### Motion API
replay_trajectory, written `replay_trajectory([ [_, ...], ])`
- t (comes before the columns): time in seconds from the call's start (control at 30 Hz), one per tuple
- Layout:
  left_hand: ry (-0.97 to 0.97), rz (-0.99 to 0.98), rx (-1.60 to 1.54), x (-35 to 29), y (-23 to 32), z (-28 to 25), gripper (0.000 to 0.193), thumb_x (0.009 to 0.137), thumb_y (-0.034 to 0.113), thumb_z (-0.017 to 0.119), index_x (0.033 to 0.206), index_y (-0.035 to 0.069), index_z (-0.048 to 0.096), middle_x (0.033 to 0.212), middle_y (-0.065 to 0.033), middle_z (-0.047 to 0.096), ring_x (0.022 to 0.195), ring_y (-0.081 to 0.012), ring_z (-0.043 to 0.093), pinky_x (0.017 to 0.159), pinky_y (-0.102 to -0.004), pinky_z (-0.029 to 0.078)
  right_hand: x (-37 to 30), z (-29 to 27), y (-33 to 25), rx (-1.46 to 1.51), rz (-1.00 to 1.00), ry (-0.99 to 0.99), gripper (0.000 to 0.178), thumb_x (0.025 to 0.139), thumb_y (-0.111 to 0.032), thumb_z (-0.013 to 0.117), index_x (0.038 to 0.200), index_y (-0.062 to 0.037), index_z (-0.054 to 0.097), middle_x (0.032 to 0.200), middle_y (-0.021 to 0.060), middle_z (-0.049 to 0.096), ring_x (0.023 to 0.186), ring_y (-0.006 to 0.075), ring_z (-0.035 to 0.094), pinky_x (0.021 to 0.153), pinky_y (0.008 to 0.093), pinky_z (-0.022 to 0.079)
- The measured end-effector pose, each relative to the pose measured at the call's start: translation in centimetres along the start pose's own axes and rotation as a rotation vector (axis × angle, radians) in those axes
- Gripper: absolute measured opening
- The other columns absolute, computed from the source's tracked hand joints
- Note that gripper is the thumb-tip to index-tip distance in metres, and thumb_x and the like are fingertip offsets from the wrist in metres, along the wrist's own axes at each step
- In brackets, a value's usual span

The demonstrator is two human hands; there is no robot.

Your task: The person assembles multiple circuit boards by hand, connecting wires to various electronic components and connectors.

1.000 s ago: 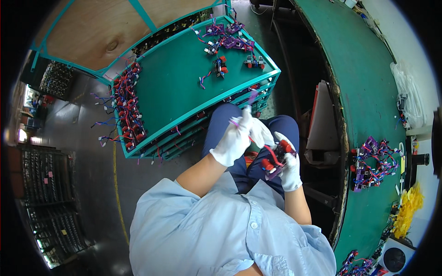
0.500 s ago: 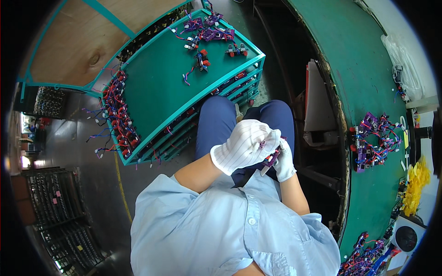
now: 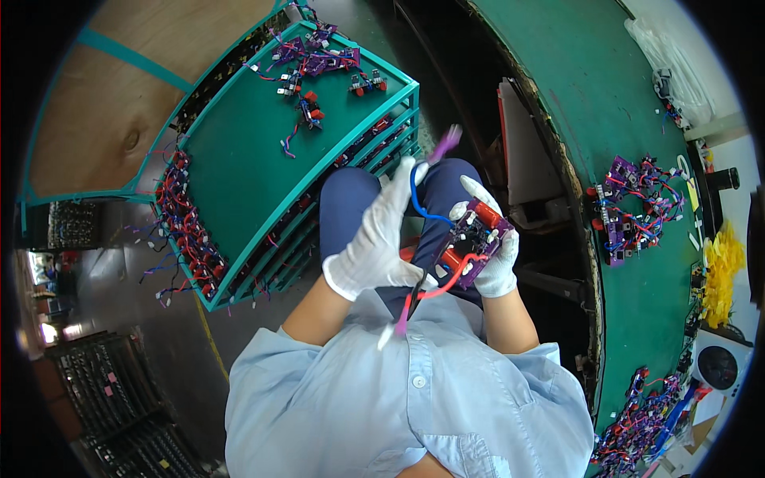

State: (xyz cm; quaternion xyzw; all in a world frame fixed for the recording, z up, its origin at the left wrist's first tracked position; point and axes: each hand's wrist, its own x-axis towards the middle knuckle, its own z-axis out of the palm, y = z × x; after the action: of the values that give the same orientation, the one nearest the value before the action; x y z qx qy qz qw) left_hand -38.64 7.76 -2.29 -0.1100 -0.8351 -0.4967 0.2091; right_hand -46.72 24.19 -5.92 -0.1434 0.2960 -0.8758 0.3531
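Note:
My right hand (image 3: pixel 498 267), in a white glove, grips a purple circuit board (image 3: pixel 472 243) over my lap. Red and black parts stand on the board. A blue wire (image 3: pixel 426 209) rises from it to a blurred purple end, while a red and a black wire hang toward my shirt with a purple and white tip. To the left of the board is my left hand (image 3: pixel 374 243), also gloved, with thumb and fingers spread wide. Its fingertips are beside the blue wire and its thumb is beside the red and black wires; whether they touch, I cannot tell.
At the left stands a green-topped rack (image 3: pixel 255 159) with a row of wired boards (image 3: pixel 187 227) along its edge and a few boards (image 3: pixel 319 60) at its far end. The green bench (image 3: pixel 574 95) at the right carries more boards (image 3: pixel 637 209), a plastic bag and yellow strips (image 3: pixel 721 275).
My hands have moved apart, and my left hand has opened away from the board. The board now faces up in my right hand, its wires spread out. The whole view has shifted slightly.

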Motion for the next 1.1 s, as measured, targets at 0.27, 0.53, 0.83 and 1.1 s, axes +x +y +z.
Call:
replay_trajectory([
  [0.27,-0.077,-0.24,-0.209,-1.0,2.1,0.8,0.086,0.073,0.041,0.067,0.132,-0.004,0.024,0.128,-0.0172,0.039,0.116,-0.0245,0.042,0.097,-0.0317,0.033,-0.1,4.6,-0.5,-0.511,-0.186,0.105,0.103,0.057,-0.063,0.068,0.128,0.0025,0.034,0.125,0.0116,0.043,0.113,0.019,0.044,0.098,0.0335,0.032],
  [0.53,0.293,-0.666,-1.385,-3.5,0.5,2.0,0.059,0.091,0.048,0.029,0.13,0.003,0.031,0.117,-0.0142,0.05,0.104,-0.0218,0.052,0.09,-0.0354,0.044,-0.4,6.9,-1.6,-0.658,-0.059,-0.018,0.083,0.068,-0.02,0.075,0.132,0.0008,0.027,0.121,0.0117,0.044,0.111,0.0171,0.044,0.095,0.031,0.034],
  [0.83,0.242,-0.621,-0.55,-2.1,2.1,-1.0,0.05,0.092,0.04,0.035,0.101,-0.006,0.054,0.091,-0.0091,0.061,0.082,-0.0142,0.06,0.066,-0.0236,0.049,0.1,6.1,-1.3,-1.038,-0.387,0.024,0.057,0.069,-0.022,0.073,0.114,0.0018,0.047,0.109,0.0137,0.056,0.096,0.0215,0.058,0.084,0.0304,0.045],
  [1.1,0.244,-0.465,-0.017,-0.5,4.7,-0.8,0.021,0.085,0.016,0.052,0.093,-0.004,0.055,0.073,-0.0104,0.06,0.063,-0.0145,0.058,0.059,-0.0259,0.046,-0.1,6.7,-1.0,-1.054,-0.405,0.021,0.055,0.069,-0.022,0.072,0.113,0.0015,0.049,0.107,0.0151,0.057,0.094,0.0231,0.059,0.082,0.0305,0.047],
])
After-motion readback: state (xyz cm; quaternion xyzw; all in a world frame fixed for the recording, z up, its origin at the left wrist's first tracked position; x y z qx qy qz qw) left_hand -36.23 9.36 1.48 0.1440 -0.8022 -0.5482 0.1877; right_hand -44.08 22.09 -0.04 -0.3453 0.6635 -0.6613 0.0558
